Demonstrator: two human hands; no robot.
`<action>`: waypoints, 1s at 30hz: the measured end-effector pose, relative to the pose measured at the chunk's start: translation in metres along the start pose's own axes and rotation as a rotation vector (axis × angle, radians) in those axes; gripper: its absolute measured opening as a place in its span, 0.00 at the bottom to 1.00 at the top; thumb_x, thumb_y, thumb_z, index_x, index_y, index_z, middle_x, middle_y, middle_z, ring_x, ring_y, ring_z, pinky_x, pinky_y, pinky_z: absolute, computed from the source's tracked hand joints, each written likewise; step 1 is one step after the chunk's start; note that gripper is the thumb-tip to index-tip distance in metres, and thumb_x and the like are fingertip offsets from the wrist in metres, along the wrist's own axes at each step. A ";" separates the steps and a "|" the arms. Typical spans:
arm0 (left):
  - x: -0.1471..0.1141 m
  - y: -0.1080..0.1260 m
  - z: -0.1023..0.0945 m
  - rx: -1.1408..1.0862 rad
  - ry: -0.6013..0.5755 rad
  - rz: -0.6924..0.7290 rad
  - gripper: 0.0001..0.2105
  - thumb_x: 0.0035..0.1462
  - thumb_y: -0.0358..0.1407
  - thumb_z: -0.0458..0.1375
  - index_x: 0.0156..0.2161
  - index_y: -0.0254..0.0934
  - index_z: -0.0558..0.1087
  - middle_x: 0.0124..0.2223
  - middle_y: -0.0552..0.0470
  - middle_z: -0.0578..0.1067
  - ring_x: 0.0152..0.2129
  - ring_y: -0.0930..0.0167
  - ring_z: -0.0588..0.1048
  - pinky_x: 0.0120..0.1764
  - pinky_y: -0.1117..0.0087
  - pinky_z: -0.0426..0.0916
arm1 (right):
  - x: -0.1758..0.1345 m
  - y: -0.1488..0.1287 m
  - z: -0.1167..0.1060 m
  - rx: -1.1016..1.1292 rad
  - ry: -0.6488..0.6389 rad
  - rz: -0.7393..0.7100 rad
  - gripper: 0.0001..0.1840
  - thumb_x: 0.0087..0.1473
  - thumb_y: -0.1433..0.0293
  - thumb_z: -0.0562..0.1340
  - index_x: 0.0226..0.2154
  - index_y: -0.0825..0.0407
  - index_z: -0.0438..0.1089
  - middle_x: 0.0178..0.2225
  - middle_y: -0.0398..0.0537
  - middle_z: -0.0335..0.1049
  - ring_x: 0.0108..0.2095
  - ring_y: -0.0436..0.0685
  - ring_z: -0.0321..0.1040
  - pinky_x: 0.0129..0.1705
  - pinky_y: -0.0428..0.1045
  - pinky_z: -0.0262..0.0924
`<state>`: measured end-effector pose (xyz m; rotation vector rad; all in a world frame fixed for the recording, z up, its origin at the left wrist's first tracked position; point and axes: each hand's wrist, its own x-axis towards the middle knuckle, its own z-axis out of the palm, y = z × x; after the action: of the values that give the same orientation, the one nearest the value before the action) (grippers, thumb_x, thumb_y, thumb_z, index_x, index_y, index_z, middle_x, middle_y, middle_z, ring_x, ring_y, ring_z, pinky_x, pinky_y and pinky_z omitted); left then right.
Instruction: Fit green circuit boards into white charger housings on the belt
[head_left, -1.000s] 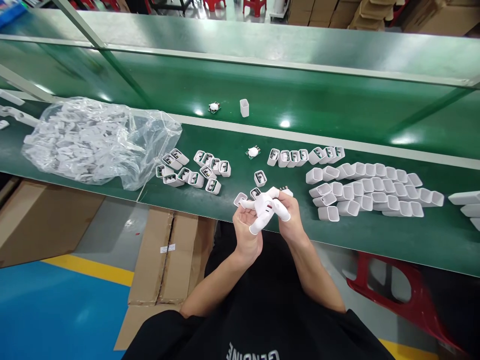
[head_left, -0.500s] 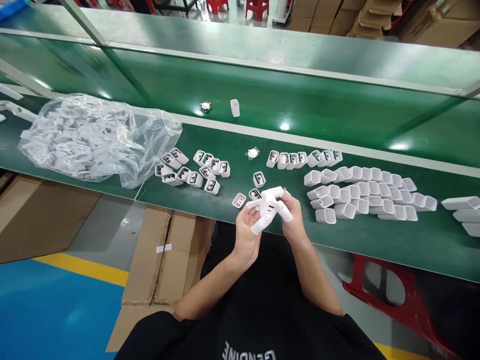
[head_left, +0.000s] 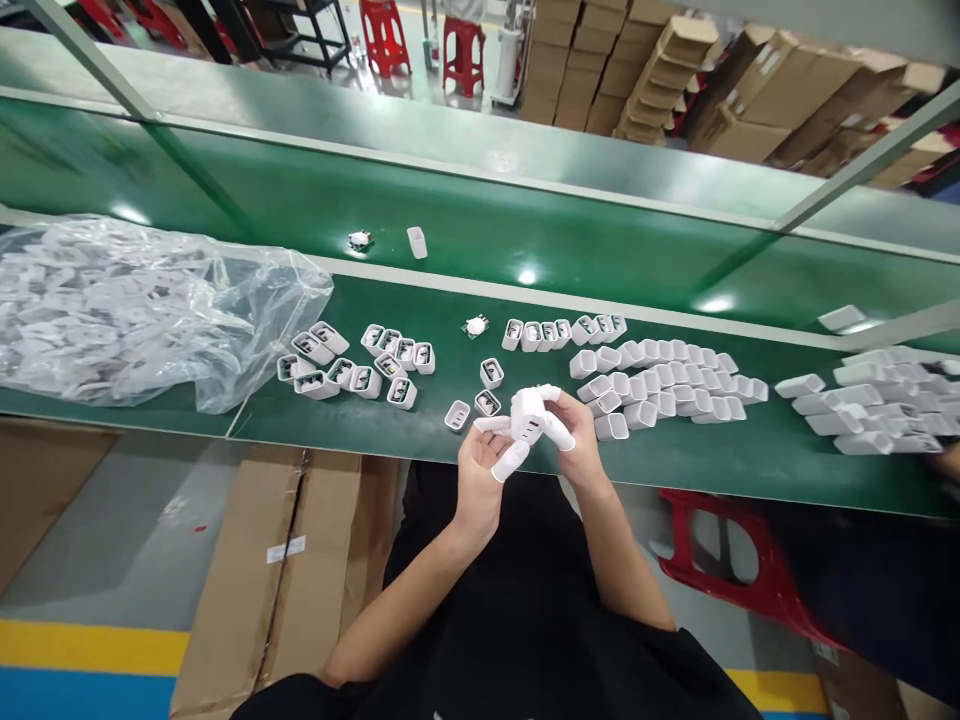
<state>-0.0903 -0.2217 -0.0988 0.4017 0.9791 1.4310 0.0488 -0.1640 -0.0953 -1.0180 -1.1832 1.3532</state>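
Note:
A white charger (head_left: pixel 528 412), with port slots on the face toward me, is held up over the near edge of the bench. My left hand (head_left: pixel 481 475) is closed on its left side, thumb and finger in white finger cots. From the right, my right hand (head_left: pixel 579 445) grips it too, with covered fingertips at its top and side. Just left of it on the bench are a white end cap with slots (head_left: pixel 457 415) and a housing with a circuit board inside (head_left: pixel 487 403). Another filled housing (head_left: pixel 491 373) stands behind them.
Filled housings (head_left: pixel 364 380) stand in groups at left and back. Rows of white housings (head_left: pixel 660 380) lie at right. A plastic bag of white parts (head_left: pixel 112 310) covers the far left. A loose circuit board (head_left: pixel 475 326) lies behind. A red stool (head_left: pixel 679 535) is below right.
The view has shifted, showing more of the bench at right. The charger has tilted in my hands, so more of its upper side shows. Both hands keep their hold.

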 end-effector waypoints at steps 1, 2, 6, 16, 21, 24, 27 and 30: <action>-0.002 -0.002 -0.001 0.010 -0.026 -0.025 0.27 0.46 0.46 0.86 0.46 0.39 0.80 0.45 0.48 0.85 0.39 0.65 0.86 0.52 0.59 0.83 | -0.004 -0.003 -0.006 0.039 0.034 0.008 0.27 0.56 0.45 0.80 0.47 0.46 0.83 0.44 0.52 0.85 0.43 0.65 0.82 0.47 0.59 0.81; -0.005 -0.004 -0.002 0.021 -0.053 -0.052 0.27 0.47 0.47 0.85 0.46 0.39 0.80 0.44 0.48 0.85 0.38 0.65 0.86 0.52 0.59 0.83 | -0.008 -0.006 -0.012 0.082 0.065 0.024 0.29 0.55 0.45 0.80 0.49 0.46 0.82 0.47 0.53 0.86 0.43 0.66 0.84 0.45 0.60 0.82; -0.020 -0.014 -0.010 0.083 -0.163 -0.111 0.23 0.53 0.49 0.82 0.43 0.42 0.78 0.41 0.47 0.84 0.38 0.62 0.86 0.50 0.55 0.84 | -0.019 -0.020 -0.052 0.163 0.207 0.022 0.31 0.53 0.47 0.81 0.54 0.40 0.78 0.57 0.51 0.84 0.40 0.61 0.84 0.34 0.53 0.81; -0.020 0.022 -0.042 0.395 -0.485 0.326 0.06 0.70 0.36 0.69 0.50 0.45 0.80 0.43 0.48 0.81 0.38 0.66 0.83 0.45 0.60 0.84 | 0.116 -0.091 -0.212 -0.562 0.281 -0.075 0.42 0.44 0.56 0.83 0.60 0.41 0.74 0.63 0.55 0.78 0.60 0.68 0.81 0.62 0.62 0.80; 0.022 0.103 -0.050 0.739 -0.357 0.636 0.06 0.70 0.34 0.68 0.49 0.44 0.78 0.41 0.52 0.82 0.37 0.67 0.82 0.48 0.61 0.80 | 0.190 -0.085 -0.256 -0.878 -0.022 0.154 0.27 0.32 0.62 0.79 0.40 0.48 0.81 0.48 0.55 0.82 0.47 0.66 0.81 0.52 0.59 0.80; 0.068 0.172 -0.061 1.135 -0.244 0.544 0.04 0.69 0.39 0.68 0.45 0.43 0.79 0.45 0.50 0.84 0.42 0.64 0.83 0.50 0.60 0.77 | 0.214 -0.071 -0.255 -0.860 -0.148 0.206 0.17 0.30 0.67 0.72 0.30 0.45 0.78 0.39 0.56 0.82 0.39 0.67 0.82 0.41 0.57 0.78; 0.138 0.248 -0.080 1.471 -0.051 0.390 0.11 0.68 0.45 0.69 0.49 0.44 0.79 0.47 0.50 0.85 0.43 0.61 0.82 0.48 0.60 0.74 | 0.226 -0.054 -0.253 -0.847 -0.261 0.232 0.15 0.29 0.69 0.69 0.28 0.43 0.75 0.37 0.58 0.81 0.36 0.71 0.84 0.38 0.62 0.78; 0.230 0.309 -0.101 1.671 0.119 0.302 0.11 0.68 0.39 0.68 0.51 0.39 0.78 0.49 0.46 0.82 0.46 0.59 0.81 0.53 0.59 0.73 | 0.232 -0.039 -0.255 -0.847 -0.293 0.224 0.14 0.30 0.70 0.68 0.27 0.43 0.75 0.38 0.65 0.81 0.39 0.73 0.86 0.42 0.65 0.78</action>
<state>-0.3969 0.0110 0.0035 1.7076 2.1272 0.5356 0.2779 0.0962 -0.0903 -1.6088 -1.9965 1.1969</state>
